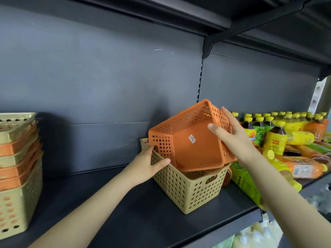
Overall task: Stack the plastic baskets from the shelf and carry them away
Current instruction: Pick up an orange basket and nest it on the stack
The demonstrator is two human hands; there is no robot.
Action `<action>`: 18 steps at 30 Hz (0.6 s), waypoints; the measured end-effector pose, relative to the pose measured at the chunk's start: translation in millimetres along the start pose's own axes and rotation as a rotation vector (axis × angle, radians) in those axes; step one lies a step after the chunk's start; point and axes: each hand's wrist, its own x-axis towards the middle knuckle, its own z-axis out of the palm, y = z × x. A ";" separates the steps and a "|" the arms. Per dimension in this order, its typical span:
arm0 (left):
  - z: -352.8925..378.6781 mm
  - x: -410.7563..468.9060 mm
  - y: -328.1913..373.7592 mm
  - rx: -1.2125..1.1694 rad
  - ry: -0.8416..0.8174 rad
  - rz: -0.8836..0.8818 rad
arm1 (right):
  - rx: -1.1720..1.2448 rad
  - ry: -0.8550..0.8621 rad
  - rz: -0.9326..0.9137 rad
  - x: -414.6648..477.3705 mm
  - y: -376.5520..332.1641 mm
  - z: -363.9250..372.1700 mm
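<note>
An orange perforated basket [189,135] is tilted on its side, its lower corner dipping into a beige perforated basket [188,188] that stands on the dark shelf [125,203]. My right hand [231,133] grips the orange basket's upper right wall, thumb inside. My left hand [148,163] holds the beige basket's left rim, fingers at the orange basket's handle hole. At the far left a stack of beige and orange baskets [18,167] stands nested on the same shelf.
Yellow-capped drink bottles [275,138] stand and lie packed on the shelf right of the baskets. A dark back panel [107,77] rises behind, and an upper shelf [232,20] overhangs. Bare shelf lies between the stack and the beige basket.
</note>
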 end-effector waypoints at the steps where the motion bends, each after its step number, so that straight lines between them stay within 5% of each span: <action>1: -0.3 0.8 0.0 -0.008 -0.001 0.007 | 0.063 0.032 -0.010 0.0 -3.6 -0.6; 12: -18.1 8.8 11.6 -0.215 0.041 -0.057 | 0.360 0.219 -0.138 4.1 -43.3 -23.8; 18: -56.5 -7.7 22.9 -0.211 0.293 0.103 | 0.497 0.153 -0.144 3.4 -56.6 -22.6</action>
